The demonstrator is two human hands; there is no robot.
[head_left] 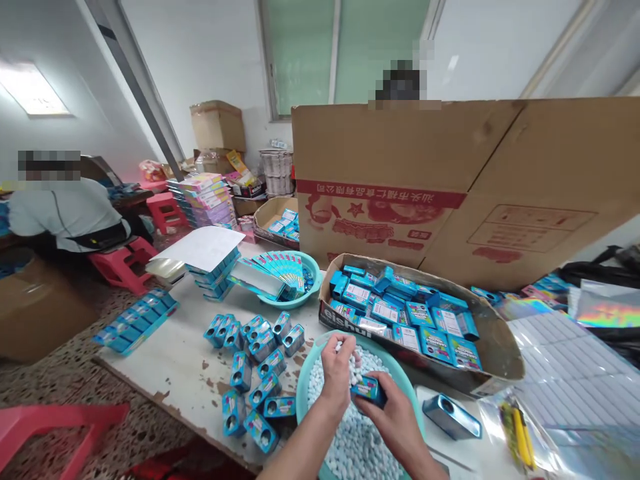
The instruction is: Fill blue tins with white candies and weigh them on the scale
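Note:
Over a light-green basin (302, 393) full of small white candies (357, 443), both of my hands work close together. My right hand (393, 408) grips a small blue printed tin (367, 388), tilted over the candies. Curled fingers of my left hand (338, 370) hold several white candies (355, 365) right at the end of the tin. To the left, several similar blue tins (265, 387) with round openings stand and lie on the worn white table (185, 360). One more tin (453, 415) lies right of the basin.
Behind the basin sits a cardboard tray (493, 377) of blue boxes, backed by a tall cardboard panel (380, 153). A second basin (316, 283) holds printed cards. A yellow cutter (523, 437) lies at right. A seated person (75, 207) is at far left; red stool (60, 427) nearby.

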